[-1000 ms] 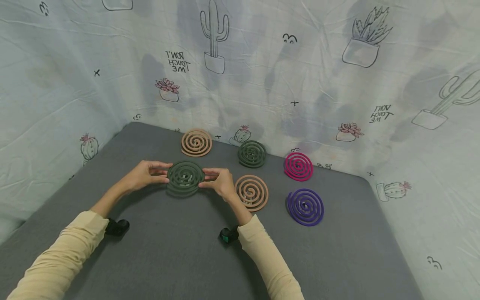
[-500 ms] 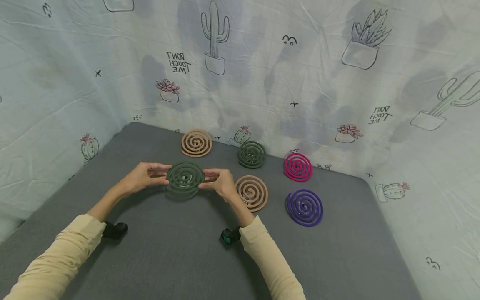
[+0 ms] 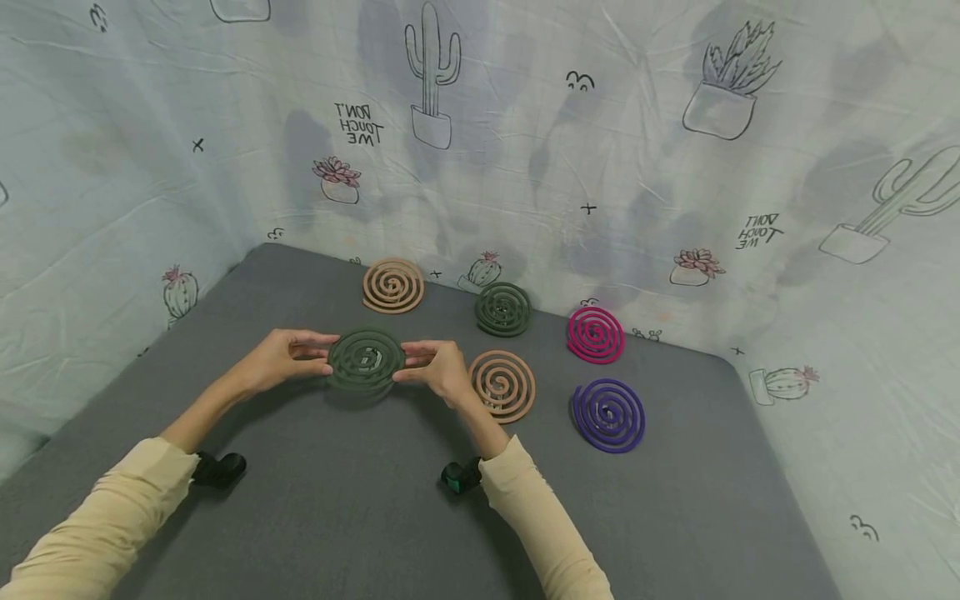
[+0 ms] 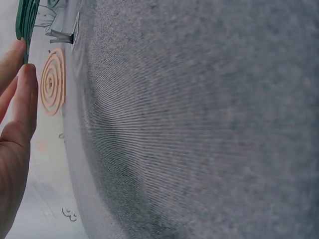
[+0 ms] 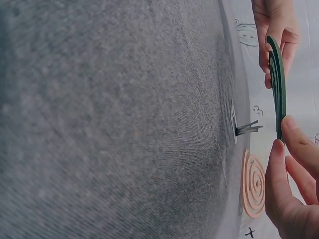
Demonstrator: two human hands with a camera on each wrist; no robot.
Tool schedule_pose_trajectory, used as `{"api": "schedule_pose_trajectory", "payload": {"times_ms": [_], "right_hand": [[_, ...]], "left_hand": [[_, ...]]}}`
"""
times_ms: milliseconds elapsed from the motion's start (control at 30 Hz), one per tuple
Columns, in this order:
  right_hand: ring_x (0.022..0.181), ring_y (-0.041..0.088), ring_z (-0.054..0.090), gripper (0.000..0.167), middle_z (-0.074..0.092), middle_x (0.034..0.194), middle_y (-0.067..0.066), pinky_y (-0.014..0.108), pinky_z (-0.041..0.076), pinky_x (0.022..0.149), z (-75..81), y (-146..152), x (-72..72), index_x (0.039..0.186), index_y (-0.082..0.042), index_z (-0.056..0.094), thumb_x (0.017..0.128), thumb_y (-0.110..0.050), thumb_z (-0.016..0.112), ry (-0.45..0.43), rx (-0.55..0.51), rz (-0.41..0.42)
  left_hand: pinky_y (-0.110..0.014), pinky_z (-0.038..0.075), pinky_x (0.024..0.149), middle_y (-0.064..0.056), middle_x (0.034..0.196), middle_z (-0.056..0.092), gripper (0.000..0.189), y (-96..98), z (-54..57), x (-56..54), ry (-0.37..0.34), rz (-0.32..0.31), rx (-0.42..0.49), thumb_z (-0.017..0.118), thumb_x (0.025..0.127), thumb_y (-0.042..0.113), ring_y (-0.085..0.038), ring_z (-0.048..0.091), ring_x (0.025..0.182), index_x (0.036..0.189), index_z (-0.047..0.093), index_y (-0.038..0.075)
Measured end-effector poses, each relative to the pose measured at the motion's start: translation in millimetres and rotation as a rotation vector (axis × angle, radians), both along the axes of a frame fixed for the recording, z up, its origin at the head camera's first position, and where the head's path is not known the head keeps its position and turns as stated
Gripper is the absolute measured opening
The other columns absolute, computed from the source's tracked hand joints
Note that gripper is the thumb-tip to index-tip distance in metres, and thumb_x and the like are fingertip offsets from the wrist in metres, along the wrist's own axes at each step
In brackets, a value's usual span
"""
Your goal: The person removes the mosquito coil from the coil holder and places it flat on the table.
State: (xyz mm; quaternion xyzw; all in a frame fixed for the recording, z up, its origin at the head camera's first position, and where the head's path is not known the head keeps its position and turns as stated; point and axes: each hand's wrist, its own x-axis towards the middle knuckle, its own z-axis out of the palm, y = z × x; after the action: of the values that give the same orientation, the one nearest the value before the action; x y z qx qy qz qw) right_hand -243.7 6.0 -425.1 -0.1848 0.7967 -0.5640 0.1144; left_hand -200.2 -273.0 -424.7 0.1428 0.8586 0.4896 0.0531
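Observation:
Both hands hold a dark green mosquito coil (image 3: 352, 363) by its opposite edges, roughly level above the table. My left hand (image 3: 285, 362) pinches its left rim between thumb and fingertips. At the right rim, my right hand (image 3: 444, 372) pinches it the same way. In the right wrist view the green coil (image 5: 280, 94) appears edge-on, clear of the table. A small metal coil stand (image 5: 247, 129) with upright prongs stands on the table below it; from the head, parts of the stand show through the coil's gaps.
Several other coils sit on the grey table (image 3: 345, 517): a tan coil (image 3: 393, 287) and a green coil (image 3: 503, 310) at the back, a pink coil (image 3: 596, 335), a purple coil (image 3: 608, 415), and a second tan coil (image 3: 501, 386) right beside the right hand. A patterned cloth (image 3: 510, 167) hangs behind.
Both hands and the green coil have shifted slightly left and nearer the person. The stand shows at a different spot through the coil's gaps. The other coils have stayed put.

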Motion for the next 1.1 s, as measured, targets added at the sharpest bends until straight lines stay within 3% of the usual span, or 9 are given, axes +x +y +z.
{"api": "schedule_pose_trajectory", "payload": {"times_ms": [1100], "right_hand": [[0.092, 0.024, 0.069, 0.044, 0.071, 0.108, 0.013, 0.026, 0.059, 0.075, 3.9, -2.1, 23.5, 0.111, -0.003, 0.07, 0.068, -0.001, 0.082, -0.064, 0.005, -0.023]], "left_hand": [[-0.024, 0.056, 0.083, -0.027, 0.136, 0.049, 0.054, -1.1, -2.4, 21.3, 0.005, -0.008, -0.003, 0.071, 0.086, 0.021, -0.04, 0.056, 0.115, 0.13, 0.054, -0.004]]}}
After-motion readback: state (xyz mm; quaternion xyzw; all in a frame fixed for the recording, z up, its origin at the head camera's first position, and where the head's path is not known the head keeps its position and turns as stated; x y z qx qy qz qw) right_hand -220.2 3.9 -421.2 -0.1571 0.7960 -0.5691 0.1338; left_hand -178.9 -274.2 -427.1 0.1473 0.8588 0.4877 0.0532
